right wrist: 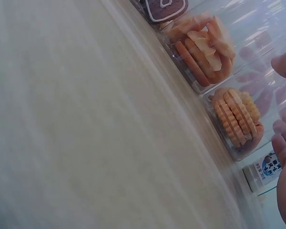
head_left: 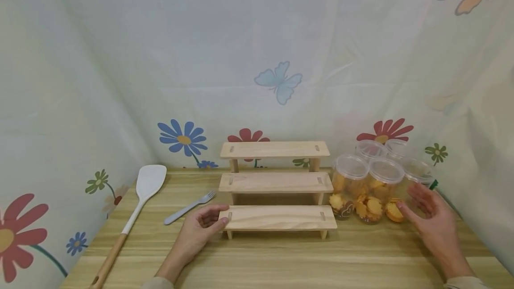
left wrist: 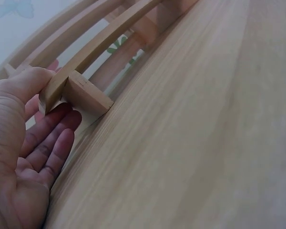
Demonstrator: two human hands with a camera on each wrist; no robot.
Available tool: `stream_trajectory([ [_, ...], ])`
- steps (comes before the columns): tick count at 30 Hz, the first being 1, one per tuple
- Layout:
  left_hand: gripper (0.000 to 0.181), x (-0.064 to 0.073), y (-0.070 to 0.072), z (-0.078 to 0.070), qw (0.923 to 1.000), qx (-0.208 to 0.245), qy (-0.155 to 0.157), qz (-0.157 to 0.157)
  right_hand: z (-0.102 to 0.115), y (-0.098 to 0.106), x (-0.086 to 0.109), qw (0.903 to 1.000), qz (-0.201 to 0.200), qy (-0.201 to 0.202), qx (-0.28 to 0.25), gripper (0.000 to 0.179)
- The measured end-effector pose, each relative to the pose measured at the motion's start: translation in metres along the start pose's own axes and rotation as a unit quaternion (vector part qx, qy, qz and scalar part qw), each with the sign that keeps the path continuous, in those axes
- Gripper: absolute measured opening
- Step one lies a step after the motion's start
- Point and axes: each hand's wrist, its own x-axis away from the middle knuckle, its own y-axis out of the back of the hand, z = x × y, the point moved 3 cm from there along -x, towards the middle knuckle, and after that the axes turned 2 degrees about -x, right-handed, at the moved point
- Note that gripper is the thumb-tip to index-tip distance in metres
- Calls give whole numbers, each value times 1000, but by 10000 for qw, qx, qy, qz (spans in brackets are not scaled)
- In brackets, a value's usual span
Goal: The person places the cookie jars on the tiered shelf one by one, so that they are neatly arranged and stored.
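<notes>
A three-tier wooden display stand (head_left: 277,217) stands on the table, its steps rising toward the back. My left hand (head_left: 196,229) grips the left end of its lowest step; in the left wrist view the thumb lies on the board's end (left wrist: 51,93) with fingers beneath. Several clear lidded plastic jars (head_left: 385,171) are grouped right of the stand, with yellow cookies (head_left: 370,208) inside the front ones. Beside the rightmost jar my right hand (head_left: 437,226) is held with thumb and fingers apart, nothing between them. Scalloped cookies (right wrist: 233,117) show through a jar wall in the right wrist view.
A white spatula (head_left: 150,179) with a wooden handle lies along the table's left side. Between it and the stand lies a grey fork (head_left: 188,208). Behind the jars, a small labelled bottle (right wrist: 264,170) appears. Flower-printed curtain (head_left: 120,57) surrounds the wood-grain table (head_left: 289,264).
</notes>
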Motion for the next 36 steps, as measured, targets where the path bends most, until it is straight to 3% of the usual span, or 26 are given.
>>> stream_trajectory([
  [10,33,1,0,2,9998,-214,-61,14,-2,-1,-1,9992,-240,-71,-300,66],
  [22,32,0,-1,2,9998,-181,-121,27,11,11,-8,9965,-634,-175,-515,63],
  [30,32,-1,0,1,9995,-231,-227,-17,27,31,-16,9945,-917,-459,-204,61],
  [36,32,0,0,3,9994,-293,-176,21,55,46,-22,9923,-1209,-158,-205,57],
])
